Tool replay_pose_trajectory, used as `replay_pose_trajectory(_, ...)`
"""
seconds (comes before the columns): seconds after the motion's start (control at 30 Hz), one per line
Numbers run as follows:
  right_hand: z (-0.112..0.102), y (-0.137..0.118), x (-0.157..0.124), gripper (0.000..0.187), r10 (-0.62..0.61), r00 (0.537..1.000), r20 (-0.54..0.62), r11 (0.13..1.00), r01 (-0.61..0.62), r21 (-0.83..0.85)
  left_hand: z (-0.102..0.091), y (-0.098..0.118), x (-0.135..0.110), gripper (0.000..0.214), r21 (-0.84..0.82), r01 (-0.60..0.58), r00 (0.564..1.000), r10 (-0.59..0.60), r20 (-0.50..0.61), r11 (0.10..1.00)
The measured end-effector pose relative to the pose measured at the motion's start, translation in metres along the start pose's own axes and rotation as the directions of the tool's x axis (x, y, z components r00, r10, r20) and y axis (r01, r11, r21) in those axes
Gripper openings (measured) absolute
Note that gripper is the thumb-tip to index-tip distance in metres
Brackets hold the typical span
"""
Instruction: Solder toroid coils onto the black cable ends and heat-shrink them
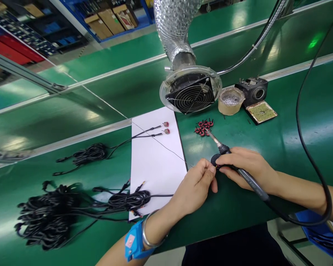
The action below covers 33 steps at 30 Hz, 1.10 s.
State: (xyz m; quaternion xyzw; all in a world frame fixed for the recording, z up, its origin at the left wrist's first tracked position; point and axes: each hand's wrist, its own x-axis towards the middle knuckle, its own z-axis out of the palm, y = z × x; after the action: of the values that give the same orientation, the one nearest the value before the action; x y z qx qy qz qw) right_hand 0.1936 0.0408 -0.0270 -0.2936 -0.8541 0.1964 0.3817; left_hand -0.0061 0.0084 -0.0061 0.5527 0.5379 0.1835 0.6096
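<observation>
My right hand (248,168) is closed around a soldering iron (249,179), its metal tip slanting up and away towards a small pile of red-and-black parts (204,127). The thumb and finger of this hand are also against a round black piece (215,159). At the lower edge of that piece, my left hand (195,184) pinches with thumb and forefinger. Tiny red and yellow bits show there, but most of what it grips is hidden. A thin grey strand (169,149) runs from the upper left to the left hand. A black cable (161,195) passes beneath the left forearm.
A white sheet (158,162) carries two small round metal parts (166,131) beside cable ends. Black cable coils (47,214) heap at left. A fume duct (191,88) hangs overhead. A tape-ring cup (231,101), iron stand (252,90) and sponge tray (262,111) are behind.
</observation>
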Motion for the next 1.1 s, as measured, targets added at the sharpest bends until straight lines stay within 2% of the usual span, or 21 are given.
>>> replay_pose_trajectory(0.2, 0.006, 0.006, 0.001, 0.025, -0.051, 0.998, -0.021, 0.998, 0.050, -0.024, -0.004, 0.000, 0.000, 0.035, 0.026, -0.056, 0.995, 0.054, 0.086, 0.998)
replay_pose_trajectory(0.5, 0.010, -0.003, 0.001, 0.025, -0.136, 0.990, -0.028, 0.991, 0.135, -0.015, -0.004, 0.003, -0.001, 0.033, 0.038, -0.120, 0.986, 0.115, 0.118, 0.992)
replay_pose_trajectory(0.57, 0.011, -0.003, 0.001, 0.025, -0.154, 0.987, -0.048, 0.988, 0.153, -0.037, -0.003, 0.006, -0.002, 0.030, 0.100, -0.126, 0.989, 0.117, 0.096, 0.987)
replay_pose_trajectory(0.63, 0.010, -0.005, 0.000, 0.025, -0.152, 0.985, -0.087, 0.986, 0.145, -0.077, -0.001, 0.009, -0.004, 0.026, 0.230, -0.141, 0.990, 0.137, 0.035, 0.963)
replay_pose_trajectory(0.7, 0.009, -0.007, -0.002, 0.024, -0.112, 0.986, -0.119, 0.990, 0.100, -0.102, 0.000, 0.012, -0.004, 0.025, 0.356, -0.146, 0.986, 0.167, -0.026, 0.923)
replay_pose_trajectory(0.77, 0.010, -0.010, -0.005, 0.023, -0.062, 0.989, -0.132, 0.994, 0.049, -0.099, 0.001, 0.014, -0.003, 0.025, 0.393, -0.133, 0.983, 0.171, -0.063, 0.910)
replay_pose_trajectory(1.1, 0.019, -0.016, -0.008, 0.026, -0.010, 0.981, -0.195, 0.997, -0.006, -0.082, 0.002, 0.008, 0.002, 0.027, 0.124, -0.060, 0.994, 0.071, -0.087, 0.990)
